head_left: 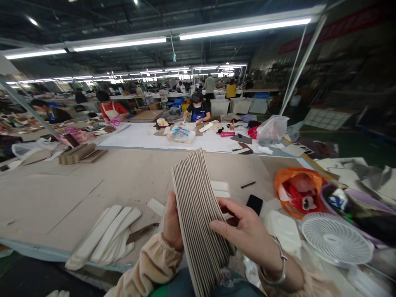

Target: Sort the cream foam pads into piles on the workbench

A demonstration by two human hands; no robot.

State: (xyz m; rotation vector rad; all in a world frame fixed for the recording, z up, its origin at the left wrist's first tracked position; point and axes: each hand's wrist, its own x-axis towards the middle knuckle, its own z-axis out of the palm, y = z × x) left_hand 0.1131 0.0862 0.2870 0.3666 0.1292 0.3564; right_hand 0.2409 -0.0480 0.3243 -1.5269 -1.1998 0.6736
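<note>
A thick stack of long beige strips (198,206) stands on edge before me, its layers slightly fanned at the top. My left hand (172,222) is wrapped around the left side of the stack, thumb up, its other fingers hidden behind. On the right side, my right hand (239,225) grips the edges between thumb and fingers. Several loose strips with rounded ends (107,235) lie in an overlapping pile at the left front of the table. Behind the stack, partly covered by it, lie more pale strips (220,188).
On the brown-covered table (133,173) are a black phone (254,203), a dark pen-like stick (248,185) and brown blocks (77,153). To the right stand an orange bag (280,181), a white slotted basket (337,239) and a white box (283,229). A co-worker (197,109) sits across.
</note>
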